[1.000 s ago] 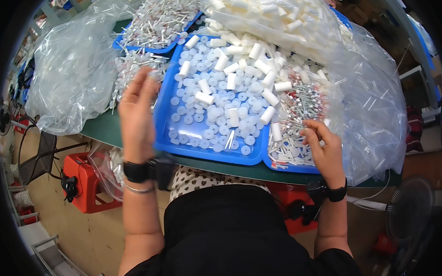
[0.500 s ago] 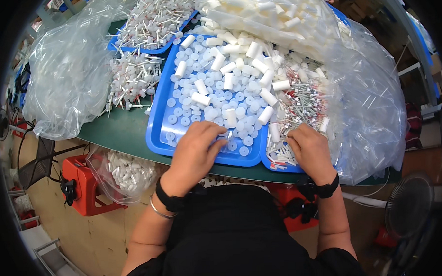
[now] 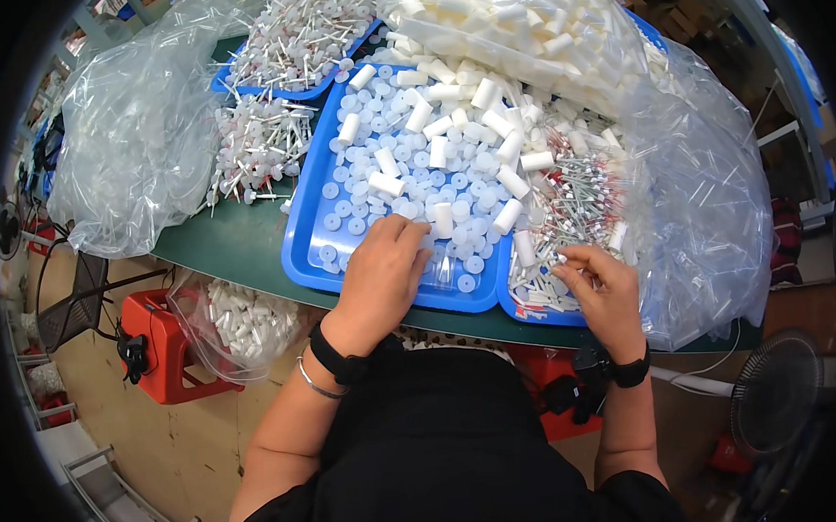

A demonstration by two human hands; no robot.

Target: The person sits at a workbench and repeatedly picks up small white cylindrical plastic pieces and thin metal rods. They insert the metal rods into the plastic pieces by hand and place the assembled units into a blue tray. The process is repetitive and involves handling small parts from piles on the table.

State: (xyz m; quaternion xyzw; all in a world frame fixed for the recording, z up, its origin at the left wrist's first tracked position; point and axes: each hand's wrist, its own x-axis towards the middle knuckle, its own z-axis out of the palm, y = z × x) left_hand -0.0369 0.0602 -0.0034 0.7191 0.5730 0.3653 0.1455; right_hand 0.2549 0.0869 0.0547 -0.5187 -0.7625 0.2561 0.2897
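Observation:
My left hand [image 3: 388, 267] is over the front of a blue tray [image 3: 296, 238] of round translucent plastic discs [image 3: 459, 180]. Its fingers are bent and drawn together at the discs; what they hold, if anything, is hidden. White foam-like cylinders [image 3: 386, 185] lie scattered over the discs. My right hand [image 3: 599, 287] hovers at the front of a second blue tray [image 3: 541, 316]. Thumb and forefinger pinch a small white-tipped piece [image 3: 559, 259]. Beneath and beyond that hand lie thin metal pins with white ends and red bits [image 3: 577, 196].
Discs on white stems [image 3: 304, 35] fill a blue tray at the back left, with a pile of more [image 3: 259, 142] before it. A large bag of white cylinders [image 3: 520, 27] lies behind. Clear plastic bags [image 3: 133, 151] flank the green table [image 3: 206, 255]. A fan [image 3: 774, 391] stands right.
My right hand has lifted slightly and moved right, with a small white-tipped piece now showing between its fingertips. My left hand has shifted a little right and up over the discs.

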